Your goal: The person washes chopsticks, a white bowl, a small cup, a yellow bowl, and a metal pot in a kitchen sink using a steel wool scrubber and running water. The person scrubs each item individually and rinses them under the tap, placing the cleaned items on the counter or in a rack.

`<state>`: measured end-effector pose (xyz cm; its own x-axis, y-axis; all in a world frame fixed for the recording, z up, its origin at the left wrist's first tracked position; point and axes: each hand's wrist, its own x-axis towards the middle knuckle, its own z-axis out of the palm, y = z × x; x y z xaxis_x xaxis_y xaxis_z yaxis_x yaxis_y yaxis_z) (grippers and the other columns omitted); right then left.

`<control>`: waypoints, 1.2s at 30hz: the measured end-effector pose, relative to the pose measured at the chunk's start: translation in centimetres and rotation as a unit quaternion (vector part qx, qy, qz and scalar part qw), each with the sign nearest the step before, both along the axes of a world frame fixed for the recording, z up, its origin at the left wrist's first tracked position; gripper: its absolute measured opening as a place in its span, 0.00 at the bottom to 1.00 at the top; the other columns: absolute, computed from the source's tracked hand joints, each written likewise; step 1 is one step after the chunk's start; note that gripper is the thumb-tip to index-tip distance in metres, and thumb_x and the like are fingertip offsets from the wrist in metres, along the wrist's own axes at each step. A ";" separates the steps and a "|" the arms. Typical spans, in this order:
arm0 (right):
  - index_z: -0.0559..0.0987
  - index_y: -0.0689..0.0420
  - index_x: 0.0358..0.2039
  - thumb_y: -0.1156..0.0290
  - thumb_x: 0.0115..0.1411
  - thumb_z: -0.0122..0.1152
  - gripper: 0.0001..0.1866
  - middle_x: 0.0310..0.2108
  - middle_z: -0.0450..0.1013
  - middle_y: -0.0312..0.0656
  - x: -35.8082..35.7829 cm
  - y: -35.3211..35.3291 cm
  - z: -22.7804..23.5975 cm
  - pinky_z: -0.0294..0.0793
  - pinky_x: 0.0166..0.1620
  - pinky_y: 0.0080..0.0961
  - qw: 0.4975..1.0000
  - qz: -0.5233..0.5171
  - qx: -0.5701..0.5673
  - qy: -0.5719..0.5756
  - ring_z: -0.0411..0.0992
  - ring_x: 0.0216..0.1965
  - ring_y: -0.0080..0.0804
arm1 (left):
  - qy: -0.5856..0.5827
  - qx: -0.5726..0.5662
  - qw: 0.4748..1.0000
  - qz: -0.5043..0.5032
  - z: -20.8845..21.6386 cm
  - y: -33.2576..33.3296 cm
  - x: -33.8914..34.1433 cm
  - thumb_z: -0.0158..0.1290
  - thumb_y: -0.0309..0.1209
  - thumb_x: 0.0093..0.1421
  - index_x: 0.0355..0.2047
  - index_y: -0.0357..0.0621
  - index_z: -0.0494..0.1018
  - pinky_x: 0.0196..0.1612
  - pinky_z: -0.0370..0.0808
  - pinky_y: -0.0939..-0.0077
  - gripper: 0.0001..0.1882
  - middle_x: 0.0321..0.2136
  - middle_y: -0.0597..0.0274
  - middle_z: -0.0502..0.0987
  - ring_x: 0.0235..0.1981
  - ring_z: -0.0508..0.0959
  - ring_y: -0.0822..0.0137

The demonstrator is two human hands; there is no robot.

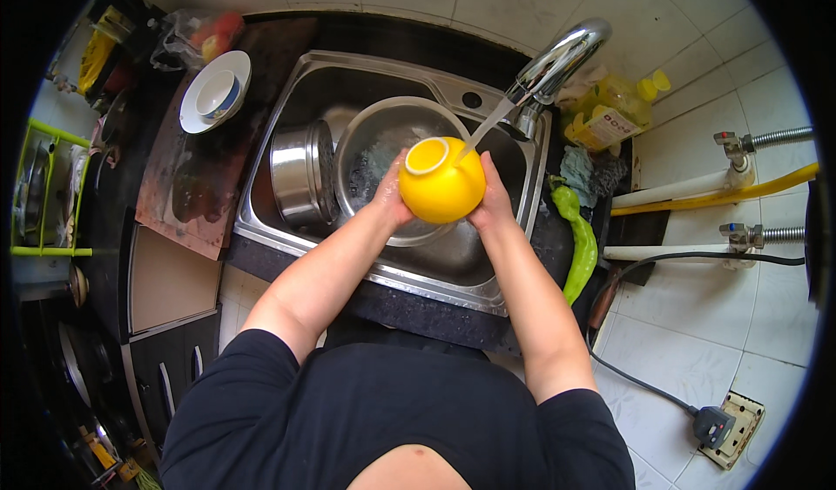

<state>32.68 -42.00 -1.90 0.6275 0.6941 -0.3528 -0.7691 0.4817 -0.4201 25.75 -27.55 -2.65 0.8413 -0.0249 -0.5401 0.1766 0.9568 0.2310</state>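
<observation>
Between my two hands is a yellow bowl [442, 194], tipped so its outside and pale foot ring face up. My left hand [391, 196] grips its left side, and my right hand [493, 196] grips the right; the fingertips are hidden behind it. Water runs from the chrome faucet [557, 59] onto the bowl's upper right side. Below the bowl, a round metal basin [350, 146] holding some water sits in the steel sink [300, 76]. A steel pot [296, 176] lies on its side to the basin's left.
On the left, a white plate [237, 65] with a small bowl [216, 98] rests on a brown board [178, 189]. Right of the sink are a yellow detergent bottle [610, 111], a grey-green cloth [578, 172] and a long green pepper [582, 246]. A plug [714, 425] sits in a wall socket.
</observation>
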 end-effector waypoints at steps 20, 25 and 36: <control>0.77 0.55 0.35 0.65 0.49 0.59 0.13 0.41 0.69 0.42 1.6 3.5 1.7 0.66 0.46 0.30 0.720 0.020 -0.384 -0.577 0.67 0.44 0.36 | -0.177 0.261 0.946 -0.078 1.9 -0.4 -3.6 0.45 0.36 0.61 0.46 0.36 0.63 0.48 0.67 0.75 0.18 0.41 0.59 0.71 0.42 0.71 0.69; 0.72 0.57 0.44 0.50 0.55 0.53 0.25 0.41 0.72 0.40 2.5 0.8 -1.0 0.70 0.44 0.25 0.984 0.117 -0.091 -0.097 0.71 0.41 0.31 | -0.156 0.174 0.972 -0.011 2.8 1.2 -3.8 0.45 0.38 0.61 0.44 0.35 0.65 0.47 0.69 0.71 0.18 0.40 0.56 0.72 0.42 0.73 0.66; 0.68 0.57 0.47 0.69 0.50 0.62 0.23 0.44 0.69 0.39 -2.6 1.6 1.0 0.64 0.52 0.32 1.000 -0.024 0.012 -0.001 0.67 0.47 0.34 | 0.061 0.172 0.976 0.117 0.4 -1.4 -0.9 0.32 0.45 0.63 0.50 0.40 0.62 0.52 0.64 0.66 0.24 0.47 0.55 0.68 0.48 0.69 0.61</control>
<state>30.10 -40.40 -0.87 0.6604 0.6717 -0.3357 -0.7445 0.5272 -0.4097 24.87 -28.96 -2.21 0.7316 0.3607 -0.5785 0.0084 0.8437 0.5367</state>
